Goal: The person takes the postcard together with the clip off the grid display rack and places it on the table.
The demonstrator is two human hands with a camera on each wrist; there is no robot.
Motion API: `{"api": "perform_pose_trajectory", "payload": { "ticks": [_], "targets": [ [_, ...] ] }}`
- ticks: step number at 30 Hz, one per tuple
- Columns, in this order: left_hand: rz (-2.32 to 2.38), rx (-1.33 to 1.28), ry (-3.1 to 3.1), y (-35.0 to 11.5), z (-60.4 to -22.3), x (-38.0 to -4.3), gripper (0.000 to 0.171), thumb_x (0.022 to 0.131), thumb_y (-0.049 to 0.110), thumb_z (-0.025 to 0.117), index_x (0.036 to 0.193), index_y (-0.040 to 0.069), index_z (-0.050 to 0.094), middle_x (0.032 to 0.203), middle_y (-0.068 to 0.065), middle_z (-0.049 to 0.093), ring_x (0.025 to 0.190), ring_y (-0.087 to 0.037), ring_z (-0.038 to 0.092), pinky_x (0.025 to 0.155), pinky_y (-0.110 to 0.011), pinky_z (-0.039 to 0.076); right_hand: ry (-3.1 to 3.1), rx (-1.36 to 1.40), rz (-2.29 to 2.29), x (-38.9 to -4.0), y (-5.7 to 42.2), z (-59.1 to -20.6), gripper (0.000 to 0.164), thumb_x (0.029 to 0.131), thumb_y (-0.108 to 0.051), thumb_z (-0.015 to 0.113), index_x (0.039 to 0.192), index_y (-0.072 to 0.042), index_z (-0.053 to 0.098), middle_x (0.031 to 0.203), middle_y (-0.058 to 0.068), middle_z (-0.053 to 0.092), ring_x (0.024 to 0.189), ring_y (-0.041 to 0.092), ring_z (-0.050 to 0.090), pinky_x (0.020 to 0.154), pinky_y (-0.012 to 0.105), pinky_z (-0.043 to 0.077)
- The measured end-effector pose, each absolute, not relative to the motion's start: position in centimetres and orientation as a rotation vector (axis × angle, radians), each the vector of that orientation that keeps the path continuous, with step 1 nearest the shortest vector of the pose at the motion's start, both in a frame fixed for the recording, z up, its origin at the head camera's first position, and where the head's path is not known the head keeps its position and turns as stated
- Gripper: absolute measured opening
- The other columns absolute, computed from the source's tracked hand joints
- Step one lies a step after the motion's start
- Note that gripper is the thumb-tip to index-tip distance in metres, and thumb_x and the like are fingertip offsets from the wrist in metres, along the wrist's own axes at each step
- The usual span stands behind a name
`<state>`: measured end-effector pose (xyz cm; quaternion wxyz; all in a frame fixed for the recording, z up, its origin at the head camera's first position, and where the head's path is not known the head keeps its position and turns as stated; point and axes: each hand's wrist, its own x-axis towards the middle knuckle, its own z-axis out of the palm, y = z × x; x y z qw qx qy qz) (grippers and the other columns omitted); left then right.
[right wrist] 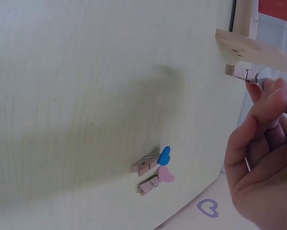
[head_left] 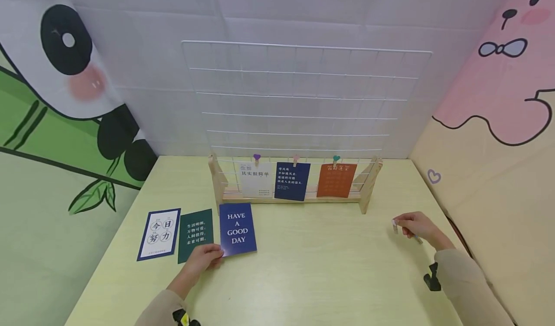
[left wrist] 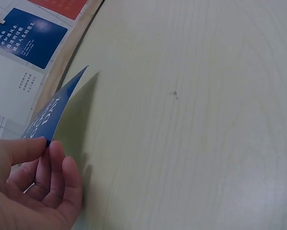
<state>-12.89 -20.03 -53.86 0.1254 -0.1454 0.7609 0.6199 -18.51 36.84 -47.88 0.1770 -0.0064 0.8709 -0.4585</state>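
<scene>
My left hand (head_left: 202, 259) pinches the lower left corner of a blue card (head_left: 238, 230) with "HAVE A GOOD DAY" printed in white. In the left wrist view this card (left wrist: 57, 108) is tilted up, with its shadow on the table. At the right of the table, my right hand (head_left: 418, 226) holds a small wooden clothespin (right wrist: 240, 73) by its heart-topped end, its tip pointing away from the fingers. Below that hand lie two more clothespins, one with a blue heart (right wrist: 164, 156) and one with a pink heart (right wrist: 166, 174).
A wooden-ended wire rack (head_left: 370, 186) stands at the back, bearing a white card (head_left: 256, 184), a dark blue card (head_left: 292, 181) and an orange card (head_left: 336, 181), each clipped by a heart clothespin. A blue-bordered card (head_left: 159, 234) and a green card (head_left: 196, 229) lie left.
</scene>
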Motion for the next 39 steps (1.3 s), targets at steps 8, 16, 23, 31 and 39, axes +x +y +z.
{"api": "perform_pose_trajectory", "payload": {
  "ticks": [8, 16, 23, 31, 39],
  "targets": [
    [1.815, -0.43, 2.196, -20.5, -54.1, -12.7, 0.021, 0.082, -0.004, 0.055, 0.099, -0.017, 0.054, 0.073, -0.011, 0.06, 0.058, -0.015, 0.056, 0.053, -0.028, 0.05, 2.491, 0.09, -1.234, -18.0, 37.8, -50.2, 0.028, 0.089, -0.009, 0.047, 0.103, 0.015, 0.054, 0.056, 0.001, 0.049, 0.048, 0.011, 0.043, 0.046, 0.027, 0.04],
    [1.731, -0.47, 2.261, -20.6, -54.2, -12.6, 0.02, 0.083, -0.002, 0.055, 0.099, -0.015, 0.056, 0.071, -0.01, 0.06, 0.057, -0.016, 0.056, 0.053, -0.028, 0.049, 2.5, 0.136, -1.196, -17.3, 38.4, -51.0, 0.026, 0.088, -0.01, 0.049, 0.097, 0.014, 0.056, 0.055, 0.001, 0.049, 0.049, 0.012, 0.045, 0.046, 0.026, 0.04],
    [1.731, -0.486, 2.28, -20.7, -54.1, -12.5, 0.021, 0.082, -0.004, 0.055, 0.099, -0.016, 0.055, 0.07, -0.012, 0.06, 0.057, -0.017, 0.057, 0.053, -0.029, 0.05, 2.505, 0.178, -1.175, -17.2, 39.0, -52.0, 0.023, 0.088, -0.008, 0.049, 0.095, 0.013, 0.056, 0.054, 0.001, 0.048, 0.049, 0.012, 0.045, 0.048, 0.027, 0.042],
    [1.677, -0.475, 2.328, -20.8, -54.3, -12.4, 0.021, 0.082, -0.001, 0.057, 0.099, -0.014, 0.056, 0.071, -0.01, 0.059, 0.057, -0.017, 0.056, 0.053, -0.03, 0.05, 2.542, 0.22, -1.169, -17.0, 38.8, -52.4, 0.023, 0.088, -0.006, 0.047, 0.096, 0.015, 0.054, 0.057, 0.003, 0.05, 0.051, 0.013, 0.046, 0.049, 0.027, 0.043],
    [1.611, -0.47, 2.388, -20.8, -54.1, -12.3, 0.019, 0.084, 0.0, 0.054, 0.098, -0.012, 0.057, 0.07, -0.009, 0.058, 0.057, -0.017, 0.054, 0.053, -0.029, 0.05, 2.58, 0.241, -1.153, -17.0, 38.7, -52.7, 0.025, 0.088, -0.008, 0.049, 0.098, 0.014, 0.054, 0.059, 0.004, 0.052, 0.052, 0.014, 0.047, 0.05, 0.028, 0.043]
  ]
}}
